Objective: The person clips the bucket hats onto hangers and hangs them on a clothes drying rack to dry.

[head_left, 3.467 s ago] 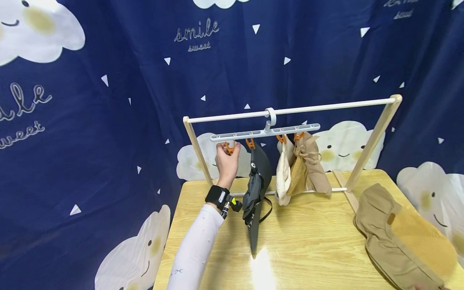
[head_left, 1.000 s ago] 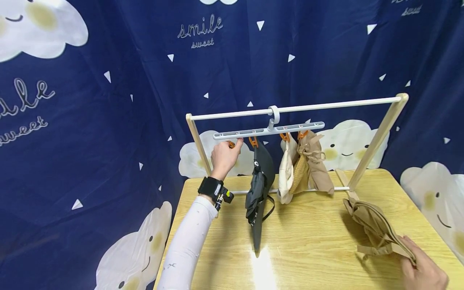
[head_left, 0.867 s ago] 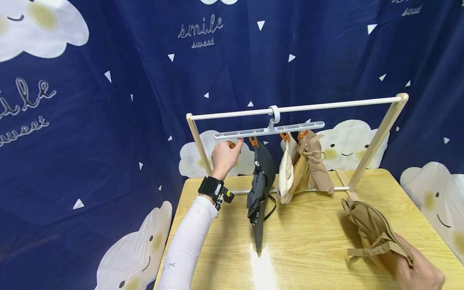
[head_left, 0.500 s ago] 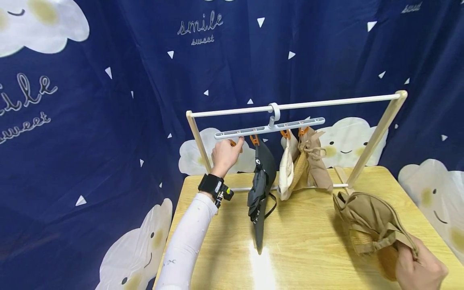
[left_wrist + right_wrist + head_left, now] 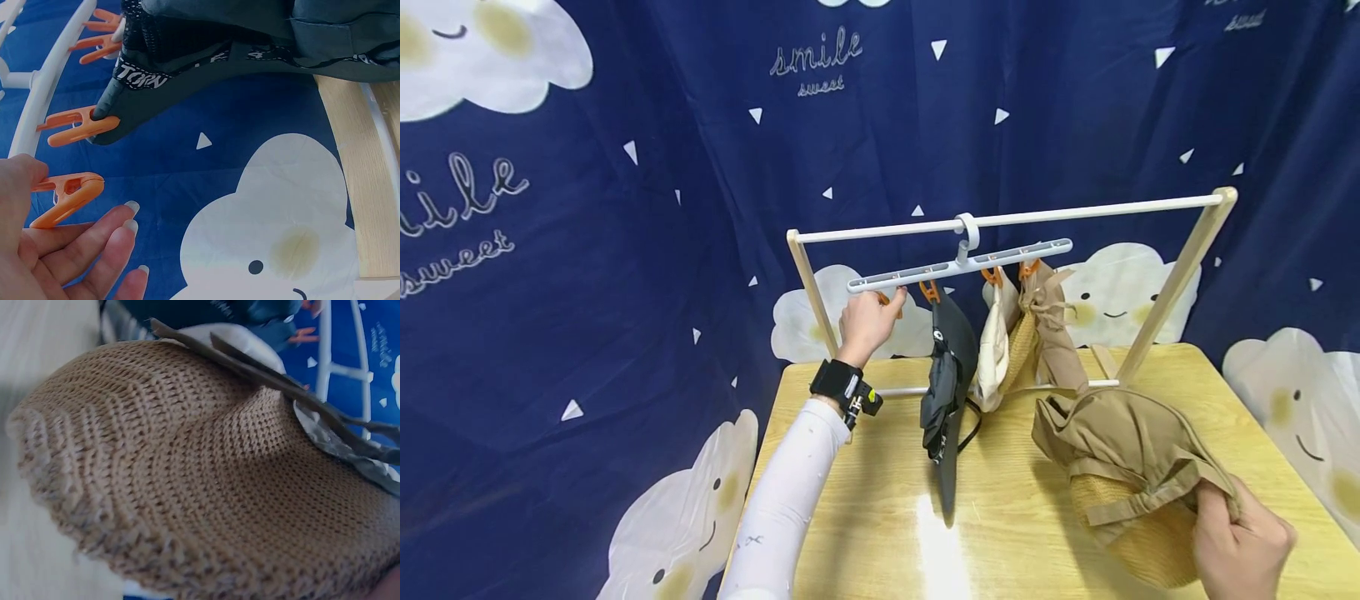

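Note:
At the hanger's left end, my left hand point(image 5: 867, 327) pinches an orange clip point(image 5: 74, 195) between thumb and finger; the other fingers are spread below it in the left wrist view. Nothing hangs from this clip. My right hand point(image 5: 1243, 542) grips the edge of a sun hat point(image 5: 1131, 442), khaki cloth with a woven straw-coloured part and a ribbon tie. It is held above the right side of the table. The woven part point(image 5: 187, 462) fills most of the right wrist view. The white hanger point(image 5: 962, 265) hooks over the rack's top bar.
A dark cap point(image 5: 953, 358) hangs from the neighbouring clip point(image 5: 84, 127). Farther right, a cream hat point(image 5: 994, 350) and a khaki-and-straw hat point(image 5: 1056, 333) hang clipped. The wooden-legged rack point(image 5: 1180, 283) stands on the table point(image 5: 1000, 517), before a blue cloud-print curtain point(image 5: 700, 83).
My right hand has picked the sun hat up from the table's right side and carried it left, toward the rack. My left hand stays at the clip, its fingers slightly shifted.

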